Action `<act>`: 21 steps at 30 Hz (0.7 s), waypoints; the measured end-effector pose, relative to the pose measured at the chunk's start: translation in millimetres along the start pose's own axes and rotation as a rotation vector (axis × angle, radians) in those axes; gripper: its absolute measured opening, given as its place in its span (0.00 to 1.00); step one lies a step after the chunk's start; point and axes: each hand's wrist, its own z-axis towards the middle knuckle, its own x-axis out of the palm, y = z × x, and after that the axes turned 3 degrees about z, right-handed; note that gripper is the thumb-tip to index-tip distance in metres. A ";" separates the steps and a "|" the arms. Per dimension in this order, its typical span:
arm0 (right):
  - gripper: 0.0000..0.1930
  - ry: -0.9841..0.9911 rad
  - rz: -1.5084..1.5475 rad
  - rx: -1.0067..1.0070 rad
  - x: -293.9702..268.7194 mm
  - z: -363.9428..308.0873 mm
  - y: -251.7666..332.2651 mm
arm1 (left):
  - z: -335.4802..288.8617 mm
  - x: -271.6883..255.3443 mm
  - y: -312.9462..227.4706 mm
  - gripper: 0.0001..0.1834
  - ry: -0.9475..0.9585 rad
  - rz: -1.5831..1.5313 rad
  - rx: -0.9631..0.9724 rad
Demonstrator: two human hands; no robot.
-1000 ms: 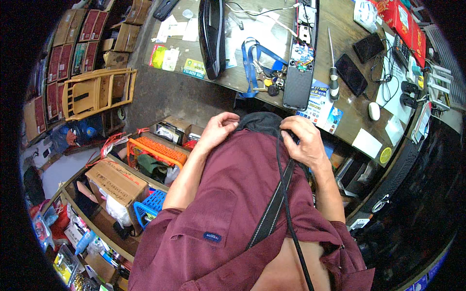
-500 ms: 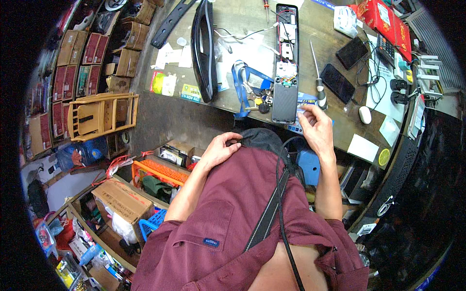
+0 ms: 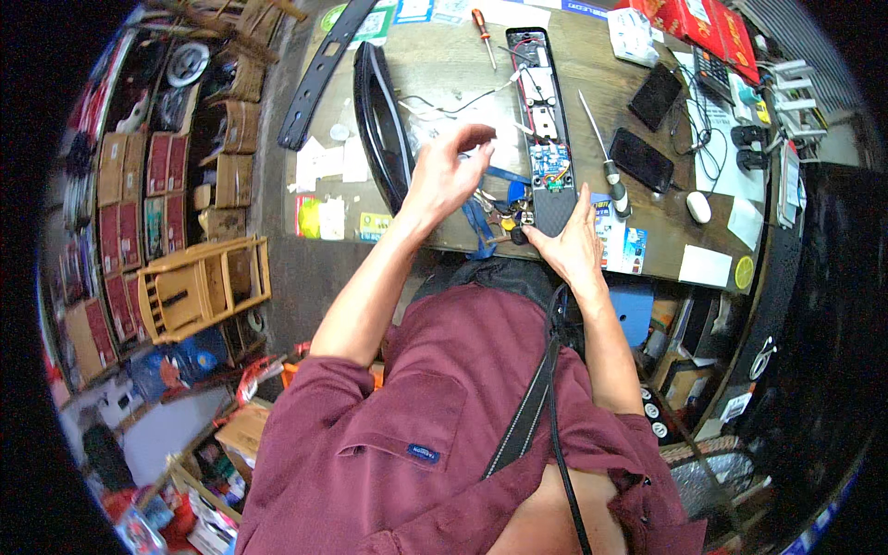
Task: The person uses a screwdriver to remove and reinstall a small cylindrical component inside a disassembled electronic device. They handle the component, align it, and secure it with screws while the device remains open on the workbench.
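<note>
Evidently, the long black casing (image 3: 544,120) is the piece being handled: it lies on the bench (image 3: 595,76), its near end toward the person, its inner parts exposed farther up. The right hand (image 3: 572,248) straddles that near end, thumb on one side and fingers on the other, grasping it; how hard it presses I cannot tell. The left hand (image 3: 450,176) hovers between the curved black shell (image 3: 370,120) and the casing, fingers loosely bent, released, with nothing visible in it.

For good handling, the pinch is best kept on the casing's side walls, clear of the blue circuit board (image 3: 551,161) and its thin wires. Any shift should be slow and level, with an eye on the slack in the white cable (image 3: 504,88) at the casing's left edge. The thumb sits close to the keys (image 3: 505,222) and blue lanyard (image 3: 476,228), which could snag. The long-shafted screwdriver (image 3: 617,192) lies just to the right, so turning that way calls for care.
</note>
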 end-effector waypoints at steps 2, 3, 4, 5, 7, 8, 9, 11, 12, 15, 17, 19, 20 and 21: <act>0.64 -0.028 0.036 0.033 4.6 0.2 3.2 | 49.5 7.3 10.6 0.22 -0.111 0.138 0.167; 0.63 -0.023 0.061 0.063 6.5 -0.2 4.4 | 70.7 11.3 17.3 0.24 -0.125 0.195 0.214; 0.62 -0.014 0.089 0.095 8.0 -1.5 5.4 | 88.2 15.2 24.2 0.26 -0.136 0.258 0.250; 0.60 -0.050 0.072 0.091 9.8 -1.3 6.9 | 101.8 19.5 30.3 0.25 -0.153 0.335 0.283; 0.60 -0.062 0.063 0.113 11.8 -1.5 8.8 | 112.6 20.2 43.8 0.24 0.001 0.273 0.240; 0.60 -0.064 0.060 0.121 12.3 -2.1 9.3 | 115.7 19.7 48.4 0.24 0.093 0.253 0.192; 0.59 -0.079 0.080 0.127 13.5 -1.8 10.3 | 112.0 17.1 53.1 0.21 0.131 0.237 0.223; 0.58 -0.093 0.087 0.139 13.8 -2.2 11.7 | 102.0 7.8 58.8 0.18 0.143 0.221 0.318; 0.58 -0.100 0.089 0.149 13.7 -2.3 12.3 | 96.6 3.0 60.2 0.17 0.149 0.212 0.367; 0.57 -0.132 0.116 0.190 13.2 -2.5 14.2 | 77.9 -5.3 60.8 0.13 0.266 0.216 0.353; 0.56 -0.137 0.094 0.208 12.0 -2.0 14.9 | 76.5 -6.4 59.9 0.10 0.284 0.273 0.459; 0.56 -0.127 0.109 0.217 10.4 -1.5 15.6 | 75.4 -4.2 58.8 0.10 0.274 0.292 0.457; 0.56 -0.130 0.124 0.206 9.8 -1.2 16.0 | 75.4 -3.2 58.5 0.10 0.262 0.296 0.473; 0.56 -0.130 0.119 0.207 9.8 -0.7 16.8 | 77.2 -2.4 58.5 0.09 0.281 0.323 0.458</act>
